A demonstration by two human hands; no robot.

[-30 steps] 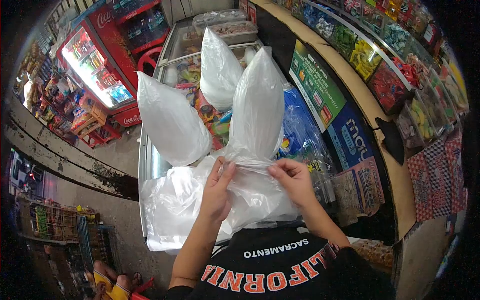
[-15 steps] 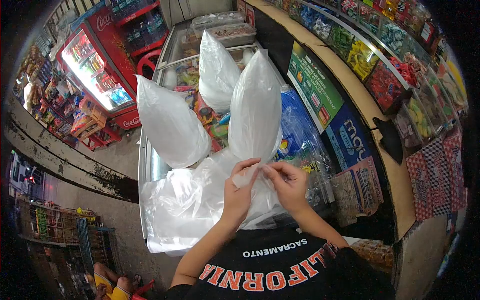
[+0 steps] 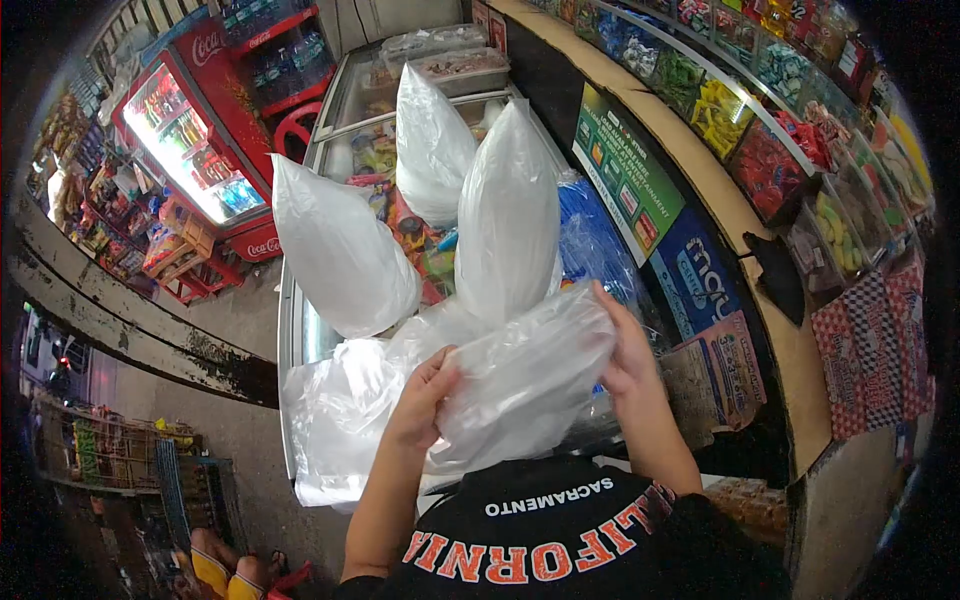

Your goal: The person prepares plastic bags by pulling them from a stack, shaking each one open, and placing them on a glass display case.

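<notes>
A clear plastic bag (image 3: 525,375) is spread between my two hands, slightly blurred. My left hand (image 3: 425,398) is closed on the bag's left edge. At its upper right edge, my right hand (image 3: 628,345) grips the same bag, with some fingers hidden behind the plastic. Just beyond stands a tall filled white bag (image 3: 510,210) with a pointed top. A second filled bag (image 3: 345,250) leans at the left, and a third filled bag (image 3: 433,150) stands farther back. Loose plastic sheeting (image 3: 340,420) lies flat beside my left hand.
Everything rests on a glass-topped freezer (image 3: 287,335) with colourful packs inside. Clear tubs (image 3: 460,70) sit at its far end. A wooden counter edge (image 3: 775,370) and candy bins (image 3: 720,115) run along the right. A red drinks fridge (image 3: 190,130) stands left; a seated person's legs (image 3: 225,570) show lower left.
My hands were close together, pinching thin plastic at the middle. Now they are wide apart, with the bag opened out between them. The filled bags stand where they were.
</notes>
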